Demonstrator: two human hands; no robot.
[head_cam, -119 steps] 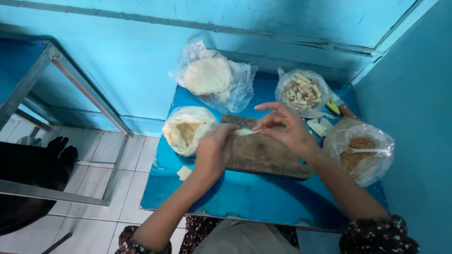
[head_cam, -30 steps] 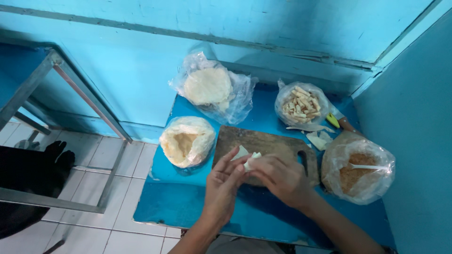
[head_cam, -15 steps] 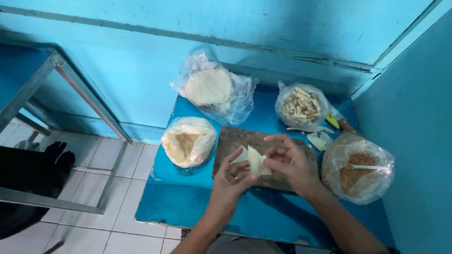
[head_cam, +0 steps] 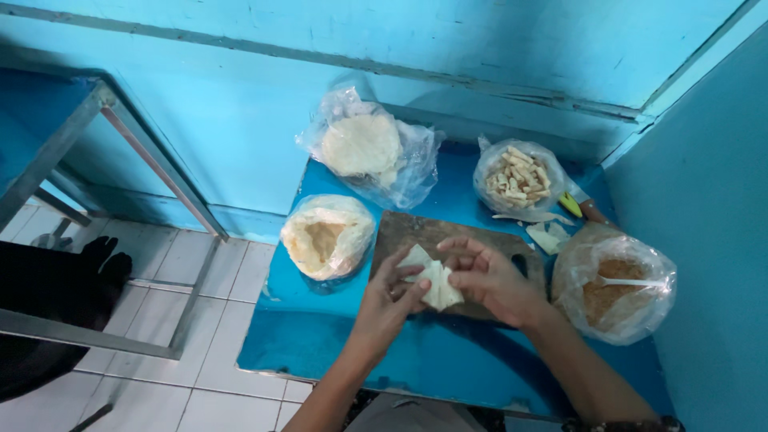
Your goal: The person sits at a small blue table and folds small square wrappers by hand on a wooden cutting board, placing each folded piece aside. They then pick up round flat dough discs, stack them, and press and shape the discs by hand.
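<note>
left hand pinching the pale folded wrapper from 9 o'clock | wrapper hovering over wooden board at table centre | right hand gripping it from 3 o'clock | bag of brown filling sitting at 3 o'clock

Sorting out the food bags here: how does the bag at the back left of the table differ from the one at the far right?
The back-left bag holds a stack of pale, flat round sheets; the right-hand bag holds brown crumbly filling. The right-hand bag has a white spoon lying in it; the back-left bag shows none. The back-left bag sits against the wall, the right-hand bag nearer the person. Both are clear plastic, opened, on the blue table.
</note>
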